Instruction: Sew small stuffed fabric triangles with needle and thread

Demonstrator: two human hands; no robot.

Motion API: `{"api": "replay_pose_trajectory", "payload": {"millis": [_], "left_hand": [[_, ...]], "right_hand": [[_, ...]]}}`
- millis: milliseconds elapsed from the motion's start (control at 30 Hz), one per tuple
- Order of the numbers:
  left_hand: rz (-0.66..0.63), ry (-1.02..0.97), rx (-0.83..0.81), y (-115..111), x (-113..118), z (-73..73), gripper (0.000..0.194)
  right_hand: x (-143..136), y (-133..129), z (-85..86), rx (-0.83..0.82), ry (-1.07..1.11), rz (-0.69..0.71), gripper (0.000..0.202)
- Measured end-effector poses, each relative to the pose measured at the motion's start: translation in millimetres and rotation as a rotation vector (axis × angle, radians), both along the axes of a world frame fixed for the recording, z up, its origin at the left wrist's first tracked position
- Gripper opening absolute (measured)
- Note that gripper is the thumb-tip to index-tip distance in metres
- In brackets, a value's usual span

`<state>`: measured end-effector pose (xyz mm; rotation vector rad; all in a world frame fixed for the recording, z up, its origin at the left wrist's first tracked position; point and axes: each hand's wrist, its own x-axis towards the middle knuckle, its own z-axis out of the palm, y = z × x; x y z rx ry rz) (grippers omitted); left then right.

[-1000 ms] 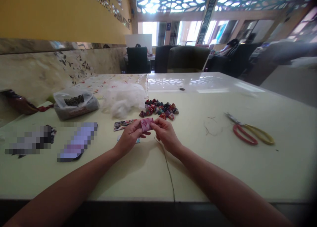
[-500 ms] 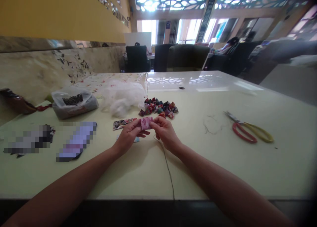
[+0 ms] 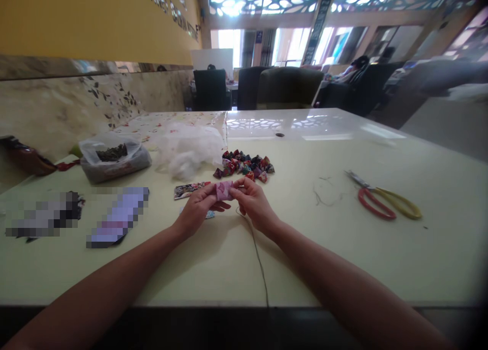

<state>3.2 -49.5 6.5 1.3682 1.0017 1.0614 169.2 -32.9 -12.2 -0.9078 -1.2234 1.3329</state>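
**Both hands pinch a small pink fabric piece over the table**

The left hand [image 3: 198,207] and right hand [image 3: 253,202] meet at the middle of the pale table [image 3: 343,248], fingertips closed on a pink fabric piece [image 3: 224,190] held between them, just above the surface. A thin thread [image 3: 259,258] trails from the right hand toward 6 o'clock. At 12 o'clock from the hands lies a heap of small patterned fabric pouches [image 3: 246,166]; white stuffing [image 3: 188,149] sits at 11 o'clock, a plastic bag of dark filling [image 3: 112,159] at 10 o'clock. A printed fabric strip [image 3: 188,190] lies just beside the left hand. Scissors [image 3: 385,202] rest well apart at 3 o'clock.
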Motion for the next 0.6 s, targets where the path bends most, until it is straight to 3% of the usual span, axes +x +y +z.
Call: {"api": "replay_pose_trajectory", "payload": {"millis": [600], "left_hand": [[0.026,-0.108,-0.054,3.0,-2.2,-4.6,0.041]], "right_hand": [[-1.4,-0.8,0.7,-0.018,-0.005,-0.003,0.026]]}}
